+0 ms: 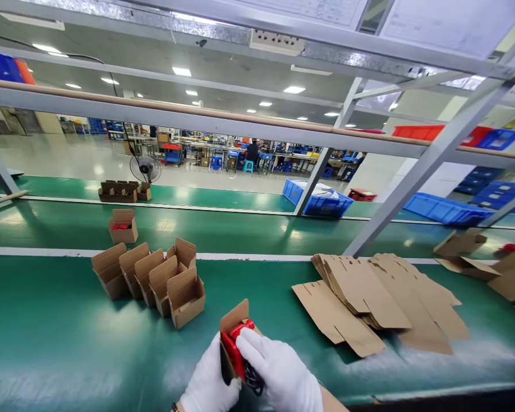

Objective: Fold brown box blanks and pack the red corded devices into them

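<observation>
At the front of the green bench, my left hand [211,375], in a white glove, grips a small open cardboard box [235,315] from its left side. My right hand [278,366], also gloved, closes over a red device with a bundled black cord [239,347]. That device sits partly inside the box, tilted, and its exact kind cannot be made out. The right fingers press on its upper side, and the cord bundle hangs below them. Just left of my hands stands a group of open cardboard boxes [186,300].
Flat cardboard blanks [360,292] lie piled on the right. An open box with something red inside [123,227] stands on the middle strip. Further back are more boxes [118,193], a blue crate [317,198] and a fan [145,168]. A slanted metal post [429,171] rises at right.
</observation>
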{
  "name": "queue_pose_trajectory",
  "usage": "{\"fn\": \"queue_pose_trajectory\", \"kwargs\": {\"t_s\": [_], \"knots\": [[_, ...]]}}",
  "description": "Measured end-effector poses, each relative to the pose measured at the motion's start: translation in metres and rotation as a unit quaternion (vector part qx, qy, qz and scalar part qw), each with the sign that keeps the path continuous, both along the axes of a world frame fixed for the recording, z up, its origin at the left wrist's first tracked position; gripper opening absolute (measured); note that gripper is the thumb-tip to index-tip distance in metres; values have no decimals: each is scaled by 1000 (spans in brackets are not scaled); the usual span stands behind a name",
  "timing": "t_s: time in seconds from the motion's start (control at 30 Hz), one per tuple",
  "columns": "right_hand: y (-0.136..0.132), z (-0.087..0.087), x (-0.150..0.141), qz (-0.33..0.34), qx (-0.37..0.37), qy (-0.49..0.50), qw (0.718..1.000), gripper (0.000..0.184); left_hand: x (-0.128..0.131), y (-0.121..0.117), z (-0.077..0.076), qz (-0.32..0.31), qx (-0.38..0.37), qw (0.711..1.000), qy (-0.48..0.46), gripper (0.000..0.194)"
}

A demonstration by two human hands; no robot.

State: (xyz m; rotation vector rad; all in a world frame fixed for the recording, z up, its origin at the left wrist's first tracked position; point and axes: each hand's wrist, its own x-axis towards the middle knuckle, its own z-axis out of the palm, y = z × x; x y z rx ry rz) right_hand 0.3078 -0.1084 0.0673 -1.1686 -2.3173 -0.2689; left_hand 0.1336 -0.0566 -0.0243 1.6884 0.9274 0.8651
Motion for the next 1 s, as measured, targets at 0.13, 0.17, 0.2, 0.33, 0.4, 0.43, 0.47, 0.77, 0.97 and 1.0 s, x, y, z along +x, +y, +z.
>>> {"fn": "queue_pose_trajectory", "kwargs": {"t_s": [0.13, 0.17, 0.2, 0.33, 0.4, 0.43, 0.47, 0.77, 0.97, 1.0], "knots": [[-15, 7, 18, -6, 51, 234, 971, 52, 0, 1, -7, 15, -2, 999, 34, 79], [-19, 5, 20, -33, 22, 310, 950, 49, -1, 3, -9, 21, -5, 999, 39, 81], [-22, 1, 21, -55, -24, 379, 923, 47, -2, 5, -9, 24, -3, 999, 41, 82], [-18, -28, 13, -74, -174, 458, 869, 47, -5, 11, 4, -17, 14, 1000, 9, 70], [-9, -42, 9, -92, -103, 408, 902, 42, -7, 12, 15, -43, 23, 999, -5, 64], [-4, -46, 8, -103, -54, 366, 923, 39, -8, 12, 19, -46, 23, 999, 2, 63], [0, -48, 8, -105, -15, 316, 943, 37, -8, 12, 21, -44, 23, 999, 13, 63], [8, 14, -25, -180, -251, -118, 944, 49, 2, 13, 3, -6, 38, 998, 45, 48], [31, 47, -48, -166, -338, -248, 893, 36, 9, 18, -10, -19, 53, 998, 40, 40], [33, 41, -48, -156, -331, -254, 896, 33, 10, 19, -13, -18, 53, 998, 23, 43]]}}
